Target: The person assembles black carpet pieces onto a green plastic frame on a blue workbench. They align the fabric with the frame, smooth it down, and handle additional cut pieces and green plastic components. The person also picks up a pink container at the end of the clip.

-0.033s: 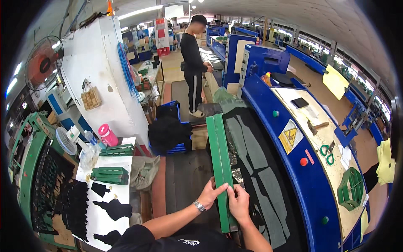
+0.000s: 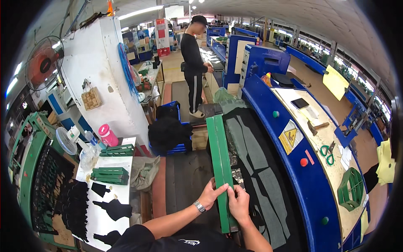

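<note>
A long, narrow green bar (image 2: 221,164) with a thin line along its length runs away from me in the middle of the view. My left hand (image 2: 212,196) is closed on its left edge, thumb on top. On the other edge my right hand (image 2: 238,202) is closed, its thumb and fingertips beside the left thumb. Whatever lies between the fingertips is too small to make out. Just right of the bar, dark fabric (image 2: 275,168) carries several long grey cut shapes (image 2: 268,185). A small speckled patch (image 2: 238,177) shows beside my right hand.
On the right curves a blue machine (image 2: 289,168) with buttons, its pale top holding a hammer (image 2: 317,127), green-handled scissors (image 2: 327,153) and a green frame (image 2: 350,189). A white table (image 2: 94,210) with black cut pieces stands left. Ahead, a person (image 2: 194,63) works beside a blue crate (image 2: 180,148).
</note>
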Action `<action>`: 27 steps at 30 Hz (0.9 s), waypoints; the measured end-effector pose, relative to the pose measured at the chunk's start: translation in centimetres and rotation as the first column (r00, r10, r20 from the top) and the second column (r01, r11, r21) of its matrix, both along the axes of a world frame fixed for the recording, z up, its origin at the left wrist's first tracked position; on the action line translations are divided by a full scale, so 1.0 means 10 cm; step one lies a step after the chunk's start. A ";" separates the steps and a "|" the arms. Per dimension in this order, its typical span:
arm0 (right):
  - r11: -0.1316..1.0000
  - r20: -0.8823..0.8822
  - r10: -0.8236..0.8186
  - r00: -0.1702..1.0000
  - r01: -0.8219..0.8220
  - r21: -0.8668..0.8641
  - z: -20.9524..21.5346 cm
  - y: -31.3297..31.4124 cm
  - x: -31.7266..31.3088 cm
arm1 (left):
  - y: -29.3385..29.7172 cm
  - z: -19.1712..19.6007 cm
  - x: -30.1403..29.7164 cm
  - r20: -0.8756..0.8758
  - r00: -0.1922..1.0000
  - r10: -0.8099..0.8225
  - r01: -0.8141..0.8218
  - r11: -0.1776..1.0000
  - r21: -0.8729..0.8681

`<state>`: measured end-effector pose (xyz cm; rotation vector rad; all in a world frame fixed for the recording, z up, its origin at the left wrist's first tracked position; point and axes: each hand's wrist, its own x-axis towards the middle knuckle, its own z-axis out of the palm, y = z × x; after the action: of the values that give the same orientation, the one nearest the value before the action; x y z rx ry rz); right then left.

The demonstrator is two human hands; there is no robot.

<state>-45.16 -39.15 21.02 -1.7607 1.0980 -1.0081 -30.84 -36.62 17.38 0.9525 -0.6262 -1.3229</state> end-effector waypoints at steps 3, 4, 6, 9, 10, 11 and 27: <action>1.000 -0.029 0.011 1.000 -0.012 -0.027 0.04 0.01 0.00 | 0.03 -0.05 -0.02 -0.023 1.000 0.012 -0.012 1.000 0.001; 0.999 -0.046 0.014 0.999 -0.015 -0.036 0.04 0.02 0.00 | 0.04 -0.07 -0.03 -0.039 0.999 0.009 -0.009 1.000 0.007; 0.999 -0.070 0.017 0.997 -0.019 -0.031 0.04 0.03 0.00 | 0.06 -0.12 -0.04 -0.069 0.998 0.003 -0.002 1.000 0.021; 0.999 -0.087 0.034 0.996 -0.037 -0.034 0.04 0.06 0.03 | 0.11 -0.24 -0.03 -0.103 0.995 0.016 -0.011 0.999 0.040; 0.990 -0.066 0.023 0.998 -0.032 -0.134 -0.04 0.07 0.03 | 0.15 -0.29 -0.04 -0.137 0.991 0.009 0.001 0.998 0.067; 0.990 -0.067 0.022 0.997 -0.031 -0.137 -0.10 0.06 0.04 | 0.15 -0.32 -0.02 -0.139 0.990 0.006 0.004 0.997 0.073; 0.998 -0.136 0.048 0.989 -0.041 0.055 -0.07 0.23 0.25 | 0.28 -0.63 0.24 -0.129 0.992 0.008 0.007 0.993 0.120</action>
<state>-42.68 -36.82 20.28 -1.8266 1.1541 -0.8338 -28.45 -33.86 11.12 0.9557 -0.4507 -1.4225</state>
